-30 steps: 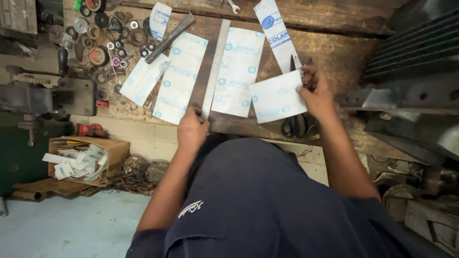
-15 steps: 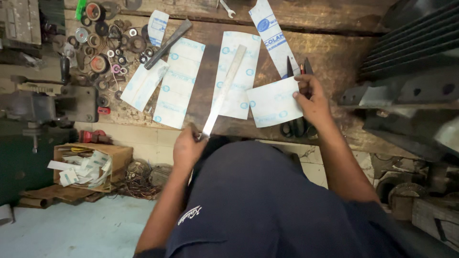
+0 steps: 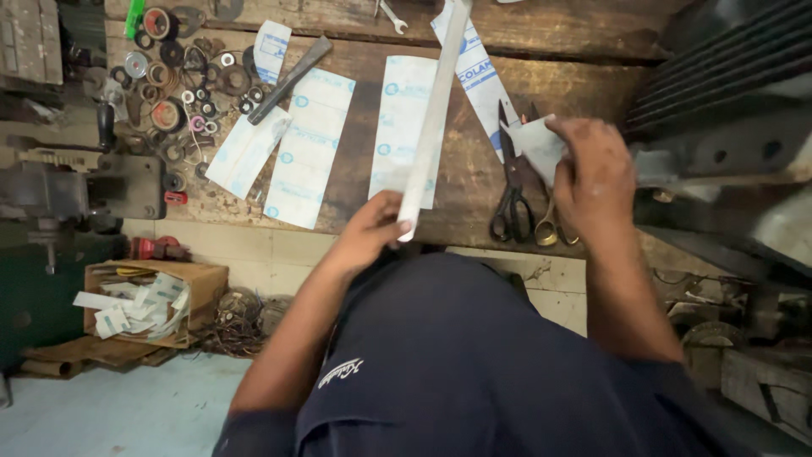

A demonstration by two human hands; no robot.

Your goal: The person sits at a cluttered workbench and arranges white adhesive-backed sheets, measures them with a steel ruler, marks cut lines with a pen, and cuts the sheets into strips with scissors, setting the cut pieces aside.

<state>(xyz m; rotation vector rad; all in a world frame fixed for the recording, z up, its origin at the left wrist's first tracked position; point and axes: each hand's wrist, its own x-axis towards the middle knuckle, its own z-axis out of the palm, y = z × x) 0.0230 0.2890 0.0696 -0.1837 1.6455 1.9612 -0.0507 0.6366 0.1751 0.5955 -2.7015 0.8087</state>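
Looking down from my head, my left hand pinches the near end of a long metal ruler. The ruler runs away from me, tilted slightly right, and lies over a white printed sheet on the wooden bench; its far end reaches the top edge of the view.

My right hand is well apart from the left, over the bench's right part. Its fingers are closed on a small pale sheet piece, held up just above the bench. Just beside that hand, partly under the piece, lie black-handled scissors with blades pointing away from me; a second pair with brass-coloured handles lies against them on the right.

Left of the ruler's sheet lies another white sheet, then a smaller one with a dark chisel-like tool resting across its far end. A narrow strip angles off near the ruler's far end. In the bench's far left corner sits a scatter of washers and rings. A vice is mounted at the left edge. Below, on the floor, a cardboard box holds paper offcuts. Dark ribbed metal parts crowd the right side.
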